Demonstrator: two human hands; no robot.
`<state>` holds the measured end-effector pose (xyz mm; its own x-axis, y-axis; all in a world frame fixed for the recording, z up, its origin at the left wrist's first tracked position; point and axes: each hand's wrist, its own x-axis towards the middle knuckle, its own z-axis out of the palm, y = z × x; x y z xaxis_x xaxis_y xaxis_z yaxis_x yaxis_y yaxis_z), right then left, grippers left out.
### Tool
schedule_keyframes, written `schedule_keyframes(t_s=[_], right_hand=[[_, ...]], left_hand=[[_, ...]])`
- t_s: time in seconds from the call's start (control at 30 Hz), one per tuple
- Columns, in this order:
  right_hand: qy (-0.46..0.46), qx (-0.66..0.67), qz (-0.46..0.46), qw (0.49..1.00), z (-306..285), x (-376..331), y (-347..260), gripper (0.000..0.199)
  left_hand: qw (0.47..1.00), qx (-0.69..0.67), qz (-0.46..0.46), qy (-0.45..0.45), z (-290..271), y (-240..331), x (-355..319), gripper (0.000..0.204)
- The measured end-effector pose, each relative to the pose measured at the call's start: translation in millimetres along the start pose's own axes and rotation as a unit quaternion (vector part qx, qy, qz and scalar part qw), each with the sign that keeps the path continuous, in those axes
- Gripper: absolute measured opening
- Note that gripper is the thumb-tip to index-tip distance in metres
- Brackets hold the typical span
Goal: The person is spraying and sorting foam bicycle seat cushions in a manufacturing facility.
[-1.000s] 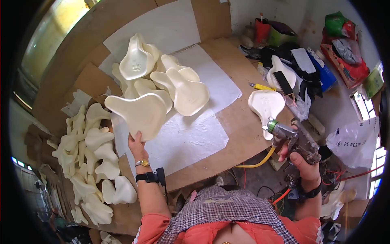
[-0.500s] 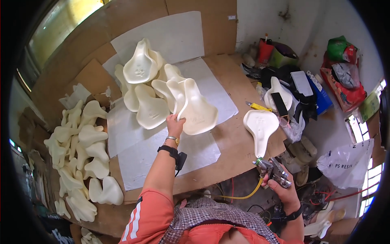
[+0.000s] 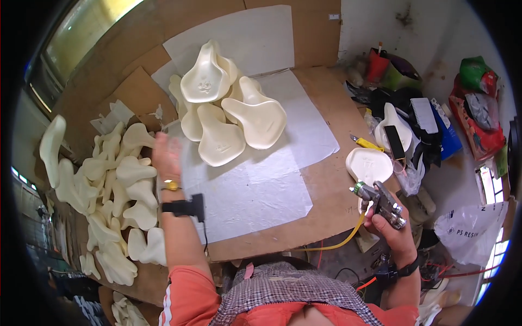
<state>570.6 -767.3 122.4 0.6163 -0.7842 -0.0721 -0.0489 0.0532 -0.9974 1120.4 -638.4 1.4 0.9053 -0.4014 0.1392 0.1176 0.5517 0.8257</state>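
Note:
My left hand (image 3: 166, 157) is open and empty, fingers stretched and a little blurred, at the right edge of a heap of cream moulded bicycle saddle pieces (image 3: 136, 170). One saddle piece (image 3: 53, 151) stands up on end at the heap's far left; whether it touches the others I cannot tell. On the white sheets, a stack of similar saddle pieces (image 3: 220, 144) leans together beyond my left hand. My right hand (image 3: 396, 231) is wrapped round a metal spray gun (image 3: 380, 204) with a yellow hose. Behind the gun, another saddle piece (image 3: 370, 163) lies at the table's right edge, partly covered.
White sheets (image 3: 255, 204) cover part of the cardboard-topped table (image 3: 326, 98). A yellow utility knife (image 3: 367, 143), a dark phone (image 3: 394, 142) and a notepad (image 3: 424, 115) lie at the right. The yellow hose (image 3: 345, 234) runs below the table's front edge.
My left hand has let go of the saddle piece and swung left to the heap. A saddle piece now shows upright at the heap's far left. My right hand keeps the spray gun; the view has shifted.

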Motion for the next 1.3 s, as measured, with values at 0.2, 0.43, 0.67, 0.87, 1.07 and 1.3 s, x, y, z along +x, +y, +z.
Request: schedule_keyframes(t_s=[0.2, 0.43, 0.67, 0.87, 1.07, 1.3], right_hand=[[-0.026, 0.038, -0.028, 0.999, 23.3, 17.9, -32.6, 0.063], [0.007, 0.032, -0.017, 0.999, 23.0, 14.9, -22.6, 0.068], [-0.024, 0.013, -0.028, 0.999, 43.1, 24.5, -39.2, 0.071], [-0.002, -0.019, -0.17, 0.985, 94.6, 46.7, -82.7, 0.074], [0.095, -0.06, -0.221, 0.969, 157.3, 57.5, -118.2, 0.068], [-0.044, -0.119, -0.138, 0.982, 193.3, 57.7, -105.4, 0.063]], left_hand=[[0.933, 0.145, -0.331, 0.004, 68.6, -183.0, -70.9, 0.056], [0.915, 0.2, -0.351, 0.014, 115.7, -239.8, -60.1, 0.046], [0.931, 0.24, -0.259, 0.092, 100.2, -245.5, -59.5, 0.018], [0.926, 0.274, -0.258, 0.033, 52.8, -153.1, -94.6, 0.016], [0.918, 0.286, -0.271, 0.054, -88.3, -44.6, -106.0, 0.021], [0.956, 0.2, -0.165, 0.14, -201.7, 51.9, -20.3, 0.025]])
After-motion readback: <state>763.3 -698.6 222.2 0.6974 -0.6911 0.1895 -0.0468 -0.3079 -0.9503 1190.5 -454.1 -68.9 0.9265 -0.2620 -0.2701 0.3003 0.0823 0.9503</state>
